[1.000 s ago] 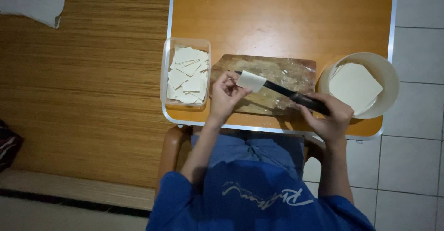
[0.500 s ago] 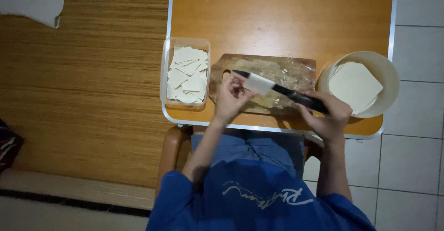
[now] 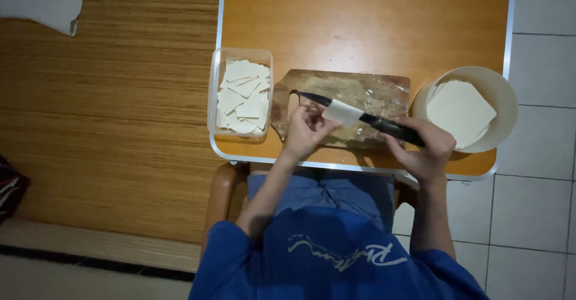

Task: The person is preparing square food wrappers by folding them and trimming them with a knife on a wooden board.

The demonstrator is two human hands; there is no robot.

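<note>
**Slicing at the Cutting Board: Piece on the Blade**

Holding a black knife (image 3: 360,117) over the wooden cutting board (image 3: 345,105), the person works seated at the near edge of the orange bench (image 3: 366,24). The board serves as landmark for all positions below.

Right hand (image 3: 423,150): at the board's right near corner, grip clamped around the knife handle. The blade runs leftward across the board, tip toward its far left corner.

Left hand (image 3: 306,129): over the board's left near part, fingers closed on or against a pale flat piece (image 3: 342,112) lying against the blade at mid-length. Whether the piece is pinched or merely steadied cannot be told.

Left of the board, just beside it: a clear rectangular container (image 3: 240,96) holding a loose heap of pale flat slices. Right of the board, just beside it: a round cream bowl (image 3: 474,105) holding a stack of pale square sheets.

Judgement: the step in hand appears to be freeing a cut slice from the blade. The next move likely calls for carrying that slice left to the container while the knife is kept level and the edge away from the left fingers; a slip toward them is the evident hazard.
</note>
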